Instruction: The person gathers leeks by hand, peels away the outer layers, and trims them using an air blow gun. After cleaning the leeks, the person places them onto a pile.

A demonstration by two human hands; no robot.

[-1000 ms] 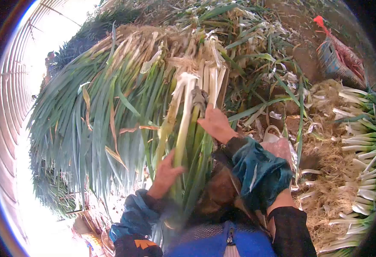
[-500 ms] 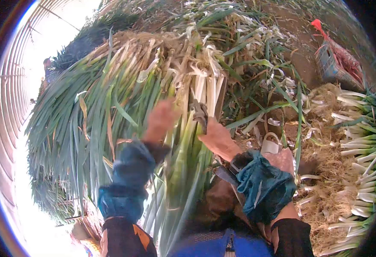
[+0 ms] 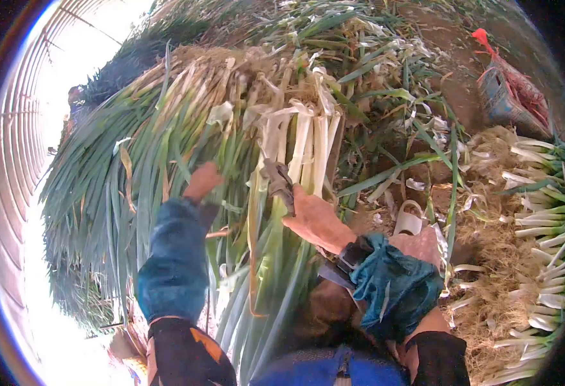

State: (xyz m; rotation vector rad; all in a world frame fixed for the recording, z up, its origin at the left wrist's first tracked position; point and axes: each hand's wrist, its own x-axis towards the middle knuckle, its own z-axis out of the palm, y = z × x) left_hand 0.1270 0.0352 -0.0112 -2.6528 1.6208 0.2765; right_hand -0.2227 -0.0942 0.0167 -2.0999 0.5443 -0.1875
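Observation:
Long green onions (image 3: 305, 151) with peeled-back white stalks lie in front of me, roots away and leaves toward my body. My right hand (image 3: 318, 219) is closed round a grey-brown metal hand tool (image 3: 279, 183), its far end overlapping the white stalks. Off to the left, my left hand (image 3: 204, 180) is closed over the green leaves of the large onion pile (image 3: 121, 167); whatever its fingers hold is hidden. A dry yellowish leaf strip (image 3: 253, 264) hangs down between my arms.
Trimmed onions (image 3: 553, 270) line the right side, their tangled roots (image 3: 488, 257) facing me. A bag with a red top (image 3: 514, 93) stands at the back right. Torn leaves (image 3: 392, 96) litter the ground behind. A pale handle-like piece (image 3: 409, 219) is beside my right wrist.
My left hand has moved left, away from the stalks. My right hand has shifted slightly left and down with the tool. More white stalk shows, and the dry strip now hangs lower.

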